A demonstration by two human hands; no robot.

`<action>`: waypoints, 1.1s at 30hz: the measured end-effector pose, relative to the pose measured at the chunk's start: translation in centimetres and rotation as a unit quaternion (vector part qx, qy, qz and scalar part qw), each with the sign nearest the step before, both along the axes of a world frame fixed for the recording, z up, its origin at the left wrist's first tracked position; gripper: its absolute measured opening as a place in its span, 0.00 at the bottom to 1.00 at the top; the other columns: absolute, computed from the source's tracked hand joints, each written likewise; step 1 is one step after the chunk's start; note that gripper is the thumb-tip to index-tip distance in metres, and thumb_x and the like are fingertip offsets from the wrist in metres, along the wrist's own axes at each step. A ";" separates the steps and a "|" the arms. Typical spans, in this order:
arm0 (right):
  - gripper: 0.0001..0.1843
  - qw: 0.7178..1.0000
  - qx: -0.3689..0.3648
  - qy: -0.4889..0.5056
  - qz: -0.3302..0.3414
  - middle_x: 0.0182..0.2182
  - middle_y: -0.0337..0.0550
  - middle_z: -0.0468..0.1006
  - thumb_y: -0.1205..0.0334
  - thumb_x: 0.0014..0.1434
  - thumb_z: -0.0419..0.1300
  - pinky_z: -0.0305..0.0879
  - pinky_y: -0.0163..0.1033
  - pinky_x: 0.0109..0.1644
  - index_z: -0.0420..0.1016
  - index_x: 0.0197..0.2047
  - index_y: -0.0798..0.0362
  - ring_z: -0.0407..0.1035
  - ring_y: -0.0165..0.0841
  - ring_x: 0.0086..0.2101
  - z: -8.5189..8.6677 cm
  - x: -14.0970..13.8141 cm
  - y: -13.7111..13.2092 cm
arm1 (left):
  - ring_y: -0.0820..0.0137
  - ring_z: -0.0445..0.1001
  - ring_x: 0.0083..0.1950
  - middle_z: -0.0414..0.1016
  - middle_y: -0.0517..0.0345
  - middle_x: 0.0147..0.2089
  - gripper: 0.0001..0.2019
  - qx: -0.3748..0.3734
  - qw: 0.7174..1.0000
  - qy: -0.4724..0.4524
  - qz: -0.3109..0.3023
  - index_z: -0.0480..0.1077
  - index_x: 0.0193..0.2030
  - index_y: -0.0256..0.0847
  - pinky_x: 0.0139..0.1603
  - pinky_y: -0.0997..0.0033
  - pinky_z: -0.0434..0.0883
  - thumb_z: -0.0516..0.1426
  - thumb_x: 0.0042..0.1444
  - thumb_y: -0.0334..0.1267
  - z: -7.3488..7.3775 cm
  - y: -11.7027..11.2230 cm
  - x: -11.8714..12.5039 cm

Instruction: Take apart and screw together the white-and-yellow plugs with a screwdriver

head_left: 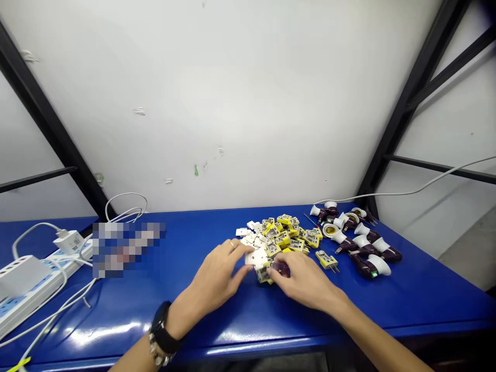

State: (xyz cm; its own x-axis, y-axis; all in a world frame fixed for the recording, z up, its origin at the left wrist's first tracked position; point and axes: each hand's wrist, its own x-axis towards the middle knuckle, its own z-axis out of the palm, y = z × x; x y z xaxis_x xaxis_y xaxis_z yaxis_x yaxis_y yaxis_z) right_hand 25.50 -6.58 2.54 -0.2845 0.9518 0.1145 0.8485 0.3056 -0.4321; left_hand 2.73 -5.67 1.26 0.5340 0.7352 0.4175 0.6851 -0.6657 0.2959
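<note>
- Left hand point(217, 276) touches a white plug adapter point(254, 257), right hand point(306, 281) bends close beside it; their grip I cannot tell
- Many yellow plugs point(284, 238) lie in a heap on the blue workbench point(411, 294)
- Brown lamp-socket adapters point(364, 248) lie in a separate group on the right

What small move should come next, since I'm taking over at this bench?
Probably slide the white-and-yellow plastic plug toward you: the left hand and right hand both reach it at the near edge of the plug heap, with blue tabletop just in front.
</note>
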 end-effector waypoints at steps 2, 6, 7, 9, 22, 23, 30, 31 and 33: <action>0.14 1.000 -0.005 -0.019 0.010 0.27 0.44 0.80 0.56 0.64 0.56 0.53 0.38 0.32 0.75 0.29 0.53 0.71 0.35 0.29 -1.1 -0.8 -1.3 | 0.62 0.73 0.52 0.74 0.52 0.52 0.13 -0.041 0.999 0.000 -0.016 0.68 0.58 0.46 0.52 0.62 0.71 0.54 0.68 0.38 -0.4 -1.8 -0.4; 0.17 1.000 -0.002 -0.021 0.005 0.30 0.46 0.80 0.55 0.68 0.52 0.57 0.39 0.36 0.75 0.31 0.53 0.74 0.38 0.33 -2.2 -1.5 -2.3 | 0.63 0.75 0.50 0.75 0.54 0.51 0.14 -0.099 0.995 0.009 -0.014 0.69 0.58 0.49 0.51 0.64 0.73 0.56 0.66 0.36 -1.7 -3.6 -0.6; 0.17 1.000 -0.003 -0.010 0.003 0.31 0.46 0.81 0.54 0.68 0.52 0.59 0.40 0.37 0.76 0.33 0.52 0.74 0.39 0.35 -2.3 -1.5 -2.3 | 0.63 0.75 0.50 0.75 0.55 0.51 0.15 -0.104 0.994 0.007 -0.011 0.69 0.58 0.49 0.51 0.64 0.73 0.56 0.66 0.36 -2.0 -3.6 -0.6; 0.16 1.000 -0.001 0.023 0.000 0.36 0.47 0.81 0.52 0.69 0.52 0.63 0.41 0.42 0.78 0.40 0.52 0.75 0.40 0.39 -2.5 -1.3 -2.3 | 0.64 0.75 0.51 0.75 0.55 0.52 0.15 -0.105 0.994 0.002 -0.008 0.69 0.59 0.49 0.52 0.64 0.73 0.56 0.67 0.36 -2.3 -3.3 -0.6; 0.19 0.993 -0.001 0.107 0.047 0.46 0.48 0.79 0.58 0.62 0.62 0.70 0.44 0.50 0.76 0.56 0.49 0.74 0.41 0.45 -4.4 -0.7 -3.0 | 0.64 0.76 0.49 0.75 0.54 0.50 0.13 -0.095 0.995 -0.012 -0.013 0.72 0.57 0.49 0.52 0.66 0.74 0.55 0.68 0.37 -2.5 -3.1 -0.6; 0.19 0.993 0.000 0.107 0.047 0.46 0.48 0.79 0.58 0.62 0.62 0.70 0.44 0.50 0.76 0.56 0.49 0.74 0.41 0.45 -4.4 -0.8 -3.0 | 0.65 0.76 0.49 0.75 0.53 0.51 0.14 -0.093 0.995 -0.019 -0.012 0.72 0.58 0.48 0.52 0.66 0.74 0.54 0.68 0.37 -2.5 -3.0 -0.6; 0.19 0.994 -0.003 0.095 0.055 0.47 0.47 0.78 0.58 0.63 0.61 0.70 0.43 0.50 0.76 0.57 0.48 0.75 0.41 0.45 -4.2 -0.7 -3.1 | 0.65 0.77 0.49 0.77 0.55 0.50 0.16 -0.106 0.994 -0.013 0.001 0.73 0.60 0.50 0.51 0.67 0.74 0.56 0.67 0.39 -2.4 -2.8 -0.4; 0.19 0.994 -0.004 0.092 0.056 0.47 0.47 0.78 0.58 0.64 0.61 0.70 0.43 0.49 0.76 0.57 0.48 0.75 0.41 0.45 -4.1 -0.7 -3.2 | 0.65 0.77 0.49 0.78 0.55 0.50 0.16 -0.111 0.994 -0.013 0.002 0.73 0.60 0.50 0.51 0.67 0.74 0.56 0.67 0.39 -2.3 -2.8 -0.4; 0.19 0.994 -0.005 0.089 0.060 0.47 0.47 0.78 0.58 0.64 0.61 0.70 0.42 0.49 0.76 0.57 0.47 0.75 0.40 0.44 -4.0 -0.8 -3.3 | 0.65 0.77 0.49 0.78 0.55 0.50 0.15 -0.121 0.992 -0.020 0.002 0.74 0.59 0.49 0.52 0.67 0.74 0.56 0.67 0.39 -2.2 -2.8 -0.3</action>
